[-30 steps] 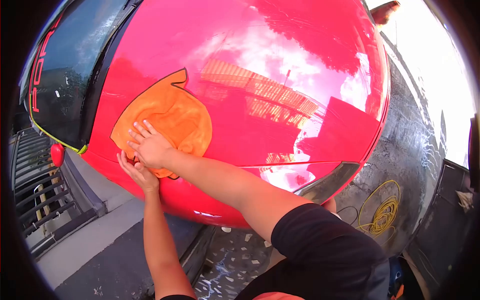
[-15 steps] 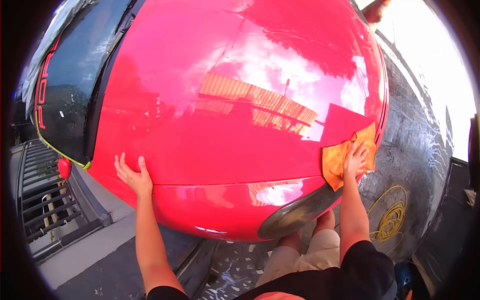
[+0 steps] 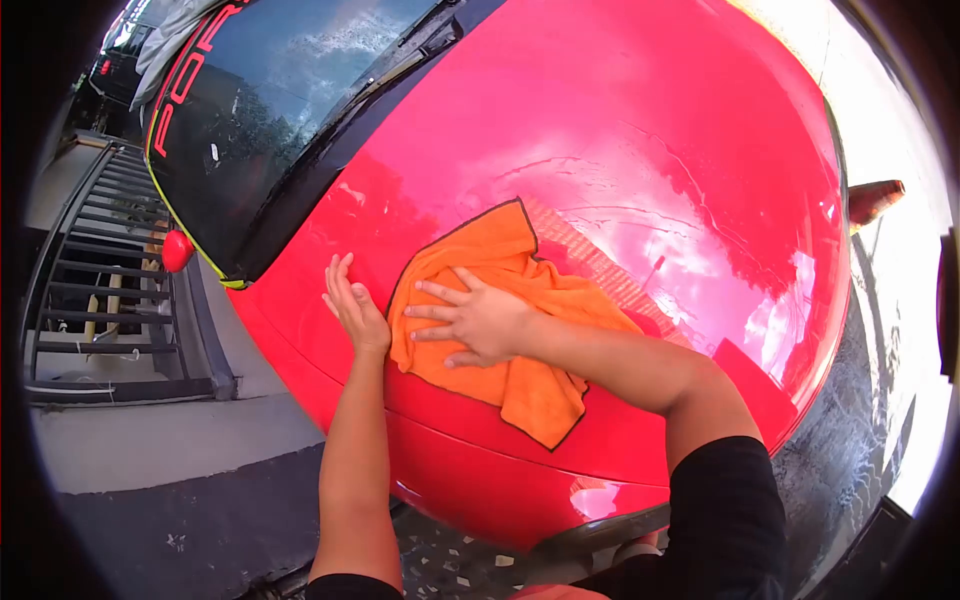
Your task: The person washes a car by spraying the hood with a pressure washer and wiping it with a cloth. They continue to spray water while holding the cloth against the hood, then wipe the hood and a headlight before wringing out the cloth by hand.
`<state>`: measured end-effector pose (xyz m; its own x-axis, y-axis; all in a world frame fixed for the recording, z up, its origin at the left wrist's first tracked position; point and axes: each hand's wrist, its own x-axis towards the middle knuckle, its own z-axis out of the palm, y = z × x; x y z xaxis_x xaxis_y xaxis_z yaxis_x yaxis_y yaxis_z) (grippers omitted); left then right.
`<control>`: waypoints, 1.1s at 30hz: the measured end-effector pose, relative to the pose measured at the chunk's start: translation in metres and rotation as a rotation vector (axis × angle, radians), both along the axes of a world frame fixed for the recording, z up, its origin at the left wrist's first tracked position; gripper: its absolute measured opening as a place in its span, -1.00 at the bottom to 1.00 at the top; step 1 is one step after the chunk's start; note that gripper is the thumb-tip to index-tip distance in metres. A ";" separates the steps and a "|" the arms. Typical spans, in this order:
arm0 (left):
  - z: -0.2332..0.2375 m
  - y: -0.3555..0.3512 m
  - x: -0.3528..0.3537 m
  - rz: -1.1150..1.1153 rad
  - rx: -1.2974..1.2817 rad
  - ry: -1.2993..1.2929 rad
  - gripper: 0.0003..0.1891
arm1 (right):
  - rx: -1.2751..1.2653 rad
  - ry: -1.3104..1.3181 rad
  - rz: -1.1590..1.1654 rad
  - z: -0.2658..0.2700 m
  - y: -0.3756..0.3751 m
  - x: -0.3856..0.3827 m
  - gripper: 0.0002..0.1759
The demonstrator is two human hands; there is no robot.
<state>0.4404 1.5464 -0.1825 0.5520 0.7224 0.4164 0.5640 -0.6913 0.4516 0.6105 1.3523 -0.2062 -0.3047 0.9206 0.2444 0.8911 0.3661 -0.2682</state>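
Here, at the centre of the frame, the right hand lies flat on the cloth, palm down, fingers spread and pointing toward the left edge. It presses the fabric against the hood without pinching it. Its forearm comes in from the lower right and covers part of the cloth's right side; a black sleeve shows at the bottom right.

Just left of the cloth, the left hand rests open on bare red paint, fingers close together and pointing up the frame. It sits beside the cloth's left edge; whether it touches the edge I cannot tell.

The cloth is orange with a dark hem, rumpled, lying on the hood's lower slope. One corner points toward the top of the frame, at the windshield, and another hangs toward the bottom centre, so its long axis runs roughly top to bottom, leaning slightly right.

The hood is glossy, with water streaks and reflections at the right. The dark windshield fills the upper left, with red lettering along its edge and a wiper at its base. A red mirror sticks out at the left, next to a metal gate. Pavement fills the lower left.
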 end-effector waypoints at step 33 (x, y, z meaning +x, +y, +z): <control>-0.008 0.034 0.007 0.020 0.245 0.224 -0.33 | -0.267 0.677 -2.482 -0.309 -0.725 0.178 -0.32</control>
<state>0.4474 1.5804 -0.1909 0.6366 0.6271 0.4489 0.6449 -0.7520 0.1360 0.7884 0.6278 -0.5156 0.7510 -0.5965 -0.2832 -0.6590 -0.6500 -0.3784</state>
